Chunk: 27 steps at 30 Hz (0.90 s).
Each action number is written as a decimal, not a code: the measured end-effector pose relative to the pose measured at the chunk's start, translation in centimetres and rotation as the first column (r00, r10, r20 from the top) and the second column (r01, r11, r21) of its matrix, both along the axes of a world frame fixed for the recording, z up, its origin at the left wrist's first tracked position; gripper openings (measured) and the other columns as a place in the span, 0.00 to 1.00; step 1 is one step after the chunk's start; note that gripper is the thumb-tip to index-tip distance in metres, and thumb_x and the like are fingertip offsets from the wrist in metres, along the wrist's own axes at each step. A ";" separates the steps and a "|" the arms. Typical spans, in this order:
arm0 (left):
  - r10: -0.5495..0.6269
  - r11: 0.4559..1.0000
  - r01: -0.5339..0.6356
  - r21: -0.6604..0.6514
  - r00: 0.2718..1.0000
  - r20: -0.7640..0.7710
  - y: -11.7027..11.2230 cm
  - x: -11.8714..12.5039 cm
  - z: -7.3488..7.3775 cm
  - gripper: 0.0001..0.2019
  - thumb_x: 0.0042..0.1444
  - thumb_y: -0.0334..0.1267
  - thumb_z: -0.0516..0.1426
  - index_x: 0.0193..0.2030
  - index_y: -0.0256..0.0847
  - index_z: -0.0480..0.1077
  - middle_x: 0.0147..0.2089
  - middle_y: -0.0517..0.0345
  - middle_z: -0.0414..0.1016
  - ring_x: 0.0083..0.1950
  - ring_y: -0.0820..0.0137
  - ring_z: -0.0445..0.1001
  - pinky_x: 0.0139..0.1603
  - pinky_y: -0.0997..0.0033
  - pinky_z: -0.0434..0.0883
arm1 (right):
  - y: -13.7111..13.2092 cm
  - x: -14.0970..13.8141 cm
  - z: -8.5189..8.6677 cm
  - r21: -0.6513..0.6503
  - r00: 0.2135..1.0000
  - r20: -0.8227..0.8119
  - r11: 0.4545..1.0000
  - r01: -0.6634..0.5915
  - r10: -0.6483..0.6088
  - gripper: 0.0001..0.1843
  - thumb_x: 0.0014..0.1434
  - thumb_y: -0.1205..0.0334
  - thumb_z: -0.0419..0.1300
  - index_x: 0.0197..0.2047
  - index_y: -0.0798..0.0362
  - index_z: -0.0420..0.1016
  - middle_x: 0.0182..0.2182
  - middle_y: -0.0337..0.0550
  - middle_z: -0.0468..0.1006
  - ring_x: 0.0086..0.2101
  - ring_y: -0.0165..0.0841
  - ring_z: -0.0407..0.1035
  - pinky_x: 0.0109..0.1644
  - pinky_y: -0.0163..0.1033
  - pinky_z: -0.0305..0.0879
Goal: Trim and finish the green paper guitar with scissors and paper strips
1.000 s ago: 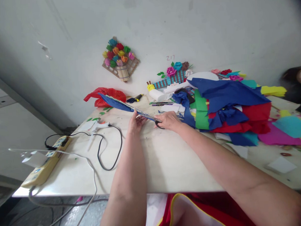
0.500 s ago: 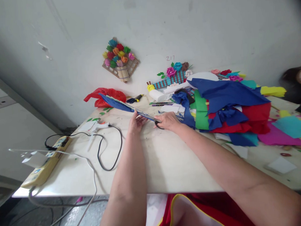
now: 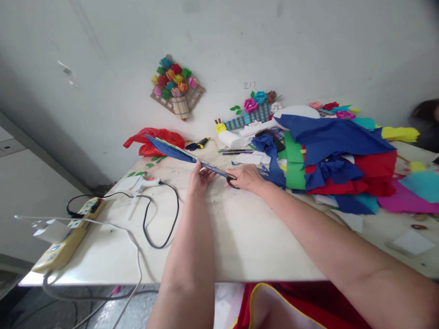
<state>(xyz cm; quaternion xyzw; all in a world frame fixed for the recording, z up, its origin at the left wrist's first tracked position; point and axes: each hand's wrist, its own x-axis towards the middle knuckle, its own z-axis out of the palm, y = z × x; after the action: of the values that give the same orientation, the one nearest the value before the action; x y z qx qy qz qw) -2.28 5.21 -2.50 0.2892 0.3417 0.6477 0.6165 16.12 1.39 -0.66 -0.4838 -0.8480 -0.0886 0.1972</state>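
Note:
My left hand (image 3: 200,177) is closed on a blue sheet (image 3: 172,150), perhaps paper, with a pale layer along its upper edge. The sheet tilts up to the left above the table. In my right hand (image 3: 247,177) are scissors (image 3: 233,182) with dark handles, my fingers wrapped through the loops. Their blades lie along the edge of the sheet, pointing left towards my left hand. How far the blades stand apart is too small to tell.
A glue gun (image 3: 148,182) with a looping black cable and a yellow power strip (image 3: 68,232) lie on the left. A red plastic bag (image 3: 146,142) and pliers (image 3: 197,144) are behind. Coloured paper (image 3: 333,136) piles up on the right. A flower decoration (image 3: 177,84) hangs on the wall.
The whole view has shifted very slightly. Both hands, the sheet and the scissors keep nearly the same places.

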 end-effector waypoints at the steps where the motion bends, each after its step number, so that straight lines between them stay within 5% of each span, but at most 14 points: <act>1: 0.001 1.000 -0.001 0.002 1.000 0.000 0.0 0.0 0.0 0.14 0.53 0.47 0.53 0.31 0.36 0.66 0.25 0.54 0.70 0.29 0.68 0.73 0.38 0.63 0.72 | 0.0 0.0 -0.1 -0.003 1.000 -0.013 1.000 -0.003 0.003 0.22 0.51 0.42 0.52 0.42 0.46 0.74 0.36 0.43 0.79 0.38 0.38 0.71 0.35 0.37 0.55; 10: 0.028 0.999 -0.030 0.039 0.999 0.042 0.0 -0.3 -0.1 0.15 0.54 0.48 0.52 0.30 0.36 0.66 0.27 0.53 0.71 0.29 0.68 0.72 0.41 0.59 0.70 | 0.2 0.5 -0.9 0.024 0.975 -0.221 1.000 -0.016 0.021 0.19 0.49 0.43 0.55 0.35 0.47 0.76 0.29 0.41 0.78 0.33 0.34 0.70 0.33 0.34 0.54; 15: 0.065 0.995 -0.072 0.063 0.992 0.107 -0.1 -0.4 0.1 0.14 0.55 0.47 0.51 0.29 0.37 0.66 0.26 0.56 0.70 0.29 0.69 0.72 0.42 0.58 0.69 | 1.6 0.8 -1.6 -0.153 0.873 -0.466 0.985 0.081 -0.144 0.24 0.45 0.47 0.59 0.45 0.48 0.72 0.26 0.39 0.77 0.28 0.32 0.69 0.30 0.33 0.55; 22: 0.051 0.984 -0.080 0.156 0.982 0.183 -0.1 -0.8 0.2 0.16 0.57 0.49 0.48 0.33 0.39 0.68 0.32 0.54 0.73 0.36 0.68 0.73 0.40 0.65 0.69 | 3.0 1.3 -1.9 -0.370 0.618 -0.776 0.885 -0.283 -0.127 0.22 0.40 0.46 0.62 0.35 0.54 0.74 0.21 0.37 0.73 0.19 0.26 0.62 0.21 0.32 0.56; 24: 0.022 0.974 -0.071 0.213 0.974 0.224 -0.3 -0.8 0.3 0.16 0.57 0.49 0.48 0.35 0.40 0.69 0.35 0.54 0.74 0.38 0.68 0.73 0.41 0.65 0.69 | 2.8 1.8 -1.6 -0.354 0.657 -0.745 0.903 -0.243 -0.115 0.22 0.41 0.45 0.62 0.35 0.53 0.75 0.24 0.39 0.75 0.23 0.28 0.66 0.24 0.32 0.59; 27: -0.024 0.971 -0.037 0.237 0.969 0.247 -0.8 -0.7 0.5 0.16 0.57 0.49 0.47 0.36 0.40 0.69 0.34 0.53 0.74 0.38 0.66 0.73 0.43 0.62 0.69 | 2.2 2.3 -0.9 -0.275 0.844 -0.499 0.959 0.062 -0.198 0.24 0.42 0.44 0.60 0.40 0.49 0.75 0.31 0.42 0.78 0.34 0.35 0.70 0.34 0.36 0.62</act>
<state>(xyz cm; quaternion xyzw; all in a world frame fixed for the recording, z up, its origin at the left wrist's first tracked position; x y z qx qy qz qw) -2.95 4.41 -1.96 0.2773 0.1821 0.7173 0.6127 18.38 3.56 -1.57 -0.5672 -0.7319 0.1394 0.3509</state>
